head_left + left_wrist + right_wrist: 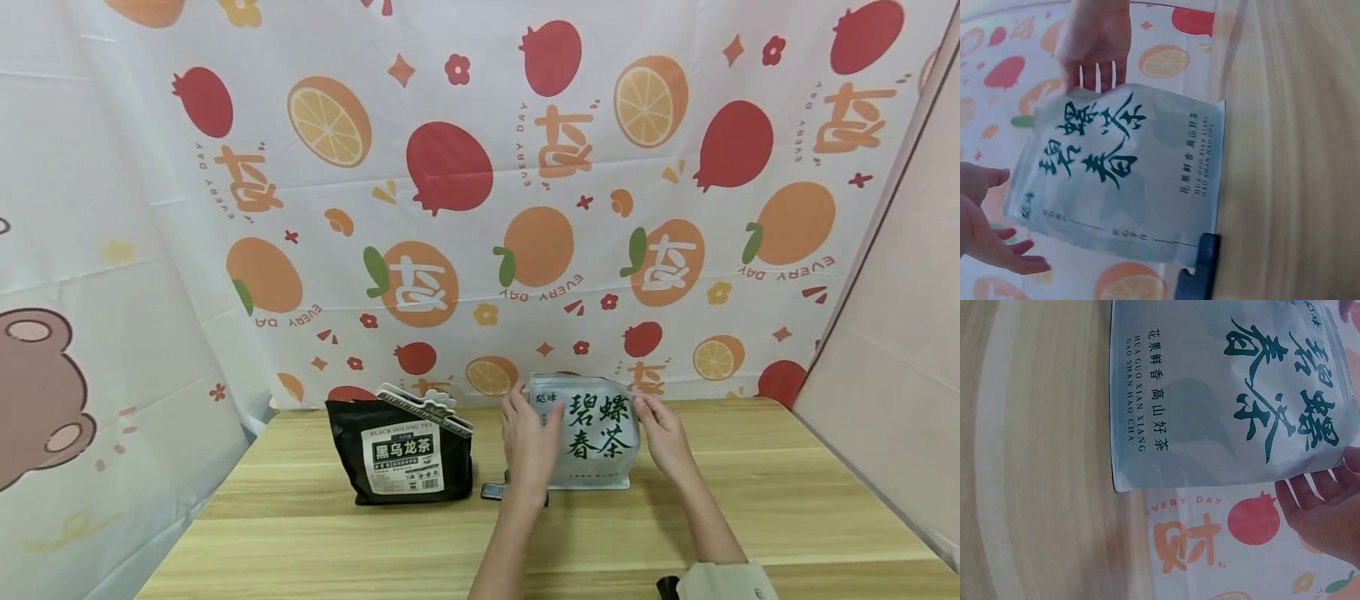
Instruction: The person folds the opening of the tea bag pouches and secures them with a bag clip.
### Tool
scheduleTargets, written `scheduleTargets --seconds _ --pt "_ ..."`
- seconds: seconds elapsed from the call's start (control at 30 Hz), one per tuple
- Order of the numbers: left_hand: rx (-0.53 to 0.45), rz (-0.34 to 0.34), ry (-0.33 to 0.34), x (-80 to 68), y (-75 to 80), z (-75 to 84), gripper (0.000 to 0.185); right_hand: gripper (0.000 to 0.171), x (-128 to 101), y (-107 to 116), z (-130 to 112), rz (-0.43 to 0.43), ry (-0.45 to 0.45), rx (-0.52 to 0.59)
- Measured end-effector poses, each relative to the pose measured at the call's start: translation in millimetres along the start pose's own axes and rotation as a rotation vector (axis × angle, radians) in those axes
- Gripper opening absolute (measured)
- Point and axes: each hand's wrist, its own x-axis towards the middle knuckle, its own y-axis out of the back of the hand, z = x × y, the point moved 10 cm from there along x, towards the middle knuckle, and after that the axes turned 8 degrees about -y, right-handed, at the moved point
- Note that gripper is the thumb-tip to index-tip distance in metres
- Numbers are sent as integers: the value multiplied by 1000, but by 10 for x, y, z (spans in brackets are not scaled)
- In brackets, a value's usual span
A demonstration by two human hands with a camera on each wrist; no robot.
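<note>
Two hands at a pale tea pouch

Two hands flank the pale tea pouch (592, 442), which stands upright on the wooden tabletop (750, 517) near the back, just in front of the fruit-print cloth (450, 208). The left hand (528, 442) lies against the pouch's left edge with fingers straight and loosely spread. The right hand (663, 437) touches the upper right edge, fingers straight and relaxed; neither hand curls round the pouch. A small dark object (497, 492) lies on the tabletop at the pouch's lower left corner. Well to the left stands a black tea bag (401, 458) with a white label, and a striped item (427, 408) sits on top of it.
</note>
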Motion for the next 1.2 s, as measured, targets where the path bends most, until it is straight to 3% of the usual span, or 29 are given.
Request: scheduleTargets --seconds 0.2,0.4,0.6,0.8,1.07,1.2 --pt "150 48 -205 43 1 341 61 39 25 -8 27 2 -17 -10" --pt "295 104 -454 29 -90 607 54 37 31 -4 33 11 -22 0" --pt "323 64 -632 27 -259 745 39 36 25 -12 18 13 -11 5" --pt "373 1 -669 72 -404 807 34 37 29 -29 35 0 -41 -11" --pt "682 -132 -598 193 -657 760 45 38 33 -43 37 -19 -44 4" --pt "779 -135 -608 204 -730 748 50 38 29 -37 39 -24 -43 0"
